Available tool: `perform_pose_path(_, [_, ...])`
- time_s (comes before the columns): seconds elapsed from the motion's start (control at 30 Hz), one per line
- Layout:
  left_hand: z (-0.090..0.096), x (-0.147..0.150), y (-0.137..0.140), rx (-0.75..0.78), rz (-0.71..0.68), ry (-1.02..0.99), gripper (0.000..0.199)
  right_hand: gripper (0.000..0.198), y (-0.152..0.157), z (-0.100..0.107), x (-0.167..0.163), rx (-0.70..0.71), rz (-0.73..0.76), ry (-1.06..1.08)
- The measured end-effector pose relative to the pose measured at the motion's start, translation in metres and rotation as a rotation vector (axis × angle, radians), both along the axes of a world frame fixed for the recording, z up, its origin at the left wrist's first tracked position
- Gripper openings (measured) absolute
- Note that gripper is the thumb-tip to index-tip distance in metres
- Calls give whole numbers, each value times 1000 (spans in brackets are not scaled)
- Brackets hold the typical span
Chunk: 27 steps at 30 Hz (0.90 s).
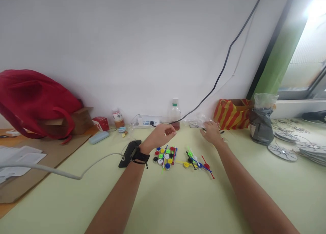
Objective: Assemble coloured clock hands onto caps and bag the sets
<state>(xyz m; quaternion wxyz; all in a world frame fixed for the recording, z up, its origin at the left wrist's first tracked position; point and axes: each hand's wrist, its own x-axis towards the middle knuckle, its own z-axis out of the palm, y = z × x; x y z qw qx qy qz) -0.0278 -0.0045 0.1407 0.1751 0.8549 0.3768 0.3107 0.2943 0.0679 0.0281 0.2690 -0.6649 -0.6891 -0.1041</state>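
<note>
Discs point(167, 156) clustered toward your bench point(165, 200) back edge, probably for easy grabs; your left hand point(160, 135) has fingertips apart, right hand point(213, 132) can't tell tbh.

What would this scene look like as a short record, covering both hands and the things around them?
Left hand: loosely curled near small coloured discs; grip unclear
Left wrist: black band
Right hand: beside clear plastic; grip unclear
Disc layout: clustered, thin arrows across some
Right of cluster: discs with arrows, including a red piece
Behind: white-capped bottle, power strip
</note>
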Motion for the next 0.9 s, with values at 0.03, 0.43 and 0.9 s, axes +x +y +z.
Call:
perform_pose_path(0.03, [0, 0, 0, 3, 0, 2, 20, 40, 1, 8, 2, 41, 6, 13])
perform_pose_path(0.43, [-2, 3, -1, -13, 104, -126, 46, 32, -56, 112, -12, -109, 491, 625])
perform_pose_path(0.9, [-11, 2, 8, -352, -87, -167, 33, 38, -71, 114, -44, -481, 773, 903])
